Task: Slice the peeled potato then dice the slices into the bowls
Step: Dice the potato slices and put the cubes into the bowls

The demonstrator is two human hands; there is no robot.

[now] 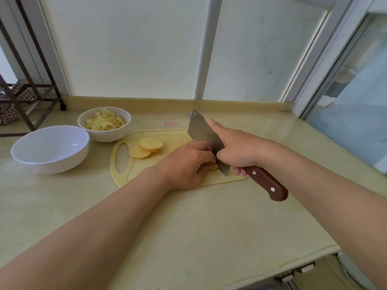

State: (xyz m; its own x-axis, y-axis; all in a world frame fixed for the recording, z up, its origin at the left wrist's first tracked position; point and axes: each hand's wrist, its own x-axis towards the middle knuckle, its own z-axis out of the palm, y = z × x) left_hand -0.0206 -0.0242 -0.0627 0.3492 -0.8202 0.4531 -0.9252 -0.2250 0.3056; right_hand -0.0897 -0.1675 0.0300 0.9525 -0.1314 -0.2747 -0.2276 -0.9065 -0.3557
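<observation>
two bowls stand on the worktop (188, 216), left of the board (169, 136). the small bowl (104, 137), at the far side, holds a heap of dice (104, 122) that reaches close to its rim. the large bowl (50, 164), nearer and further left, shows nothing inside. judgement: the first bowl is about full, and the second has not yet received any dice.

two slices (150, 144) lie on the left part of the board, near its grip slot, one overlapping the other. both are uncut. a further piece (214, 166) lies near the front edge of the board, mostly hidden under the left hand. its size and shape cannot be told.

left hand (186, 164): fingers curled, tips holding the piece down, knuckles just beside the blade. right hand (238, 151): fingers wrapped round the wooden handle of the cleaver (201, 130), forefinger stretched straight along the blade. the blade edge is down at the piece. whether it has passed through cannot be told.

step in hand, by judgement: dicing the piece. left to do: finish this piece, dice the two slices, and move the dice into a bowl, most likely the large bowl. no whole potato is in view, so slicing appears complete.
</observation>
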